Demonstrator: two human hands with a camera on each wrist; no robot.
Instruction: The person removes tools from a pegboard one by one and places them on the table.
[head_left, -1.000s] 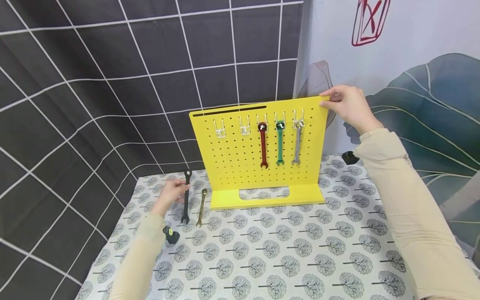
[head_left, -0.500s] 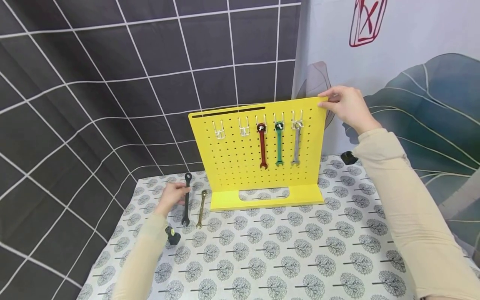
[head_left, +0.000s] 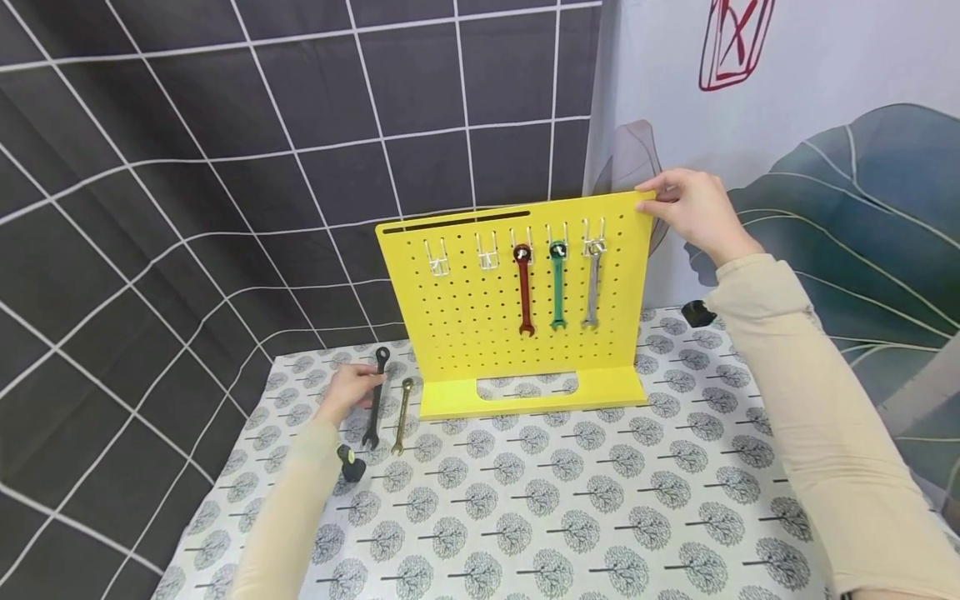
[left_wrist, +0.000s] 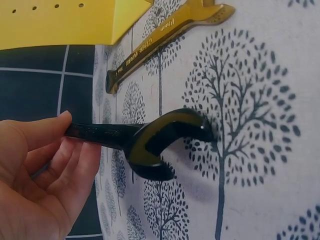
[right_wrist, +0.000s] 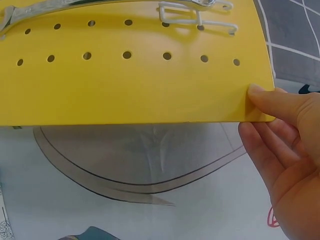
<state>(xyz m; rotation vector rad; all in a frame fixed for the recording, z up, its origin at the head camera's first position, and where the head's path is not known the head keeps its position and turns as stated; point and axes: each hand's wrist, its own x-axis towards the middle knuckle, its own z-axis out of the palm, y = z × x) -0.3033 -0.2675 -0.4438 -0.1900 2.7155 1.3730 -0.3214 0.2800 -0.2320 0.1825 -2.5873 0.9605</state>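
My left hand (head_left: pixel 352 390) pinches a black wrench (head_left: pixel 377 404) between thumb and fingers, ring end away from me. In the left wrist view the wrench's open jaw end (left_wrist: pixel 150 145) points out from the hand, close over the cloth. A gold wrench (head_left: pixel 402 417) lies on the table just right of it. At the upper right corner of a yellow pegboard (head_left: pixel 465 333), my right hand (head_left: pixel 693 208) grips the edge, thumb in front and fingers behind. Red (head_left: pixel 524 292), green (head_left: pixel 558 287) and silver wrenches (head_left: pixel 592 287) hang from the board's white hooks.
Two white hooks, a left one (head_left: pixel 437 260) and one beside it (head_left: pixel 487 252), hold nothing. The pegboard's foot rests on a tree-print tablecloth (head_left: pixel 525 500). A dark gridded curtain (head_left: pixel 315 192) stands behind and to the left, with a pale printed one (head_left: pixel 660 75) at right.
The left hand has shifted slightly right with the black wrench, whose ring end now leans more to the right. The right hand keeps its grip on the pegboard corner.
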